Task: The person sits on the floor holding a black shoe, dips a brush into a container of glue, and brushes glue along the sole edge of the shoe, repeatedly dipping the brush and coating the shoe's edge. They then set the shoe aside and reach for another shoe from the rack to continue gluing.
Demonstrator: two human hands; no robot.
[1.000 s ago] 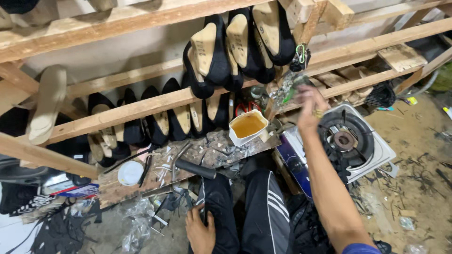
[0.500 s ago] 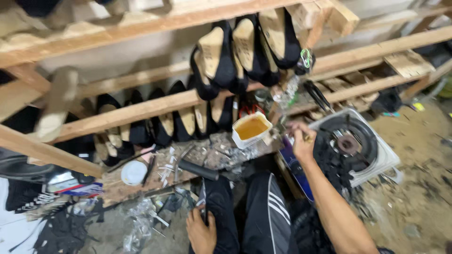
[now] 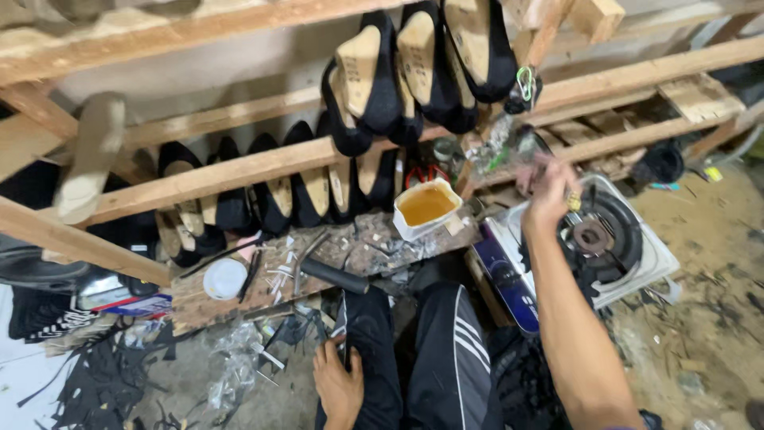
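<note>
Your cluttered wooden desk [image 3: 239, 299] at centre, white tub of amber glue [image 3: 426, 209] on its two o'clock corner, black-handled tool [image 3: 334, 275] mid-desk, round white lid [image 3: 225, 279] at nine o'clock, scattered nails [image 3: 280, 275] between them

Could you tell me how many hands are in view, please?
2: the left hand rests on the trouser leg at the bottom; the right hand is raised by the stove. No others show.
</note>
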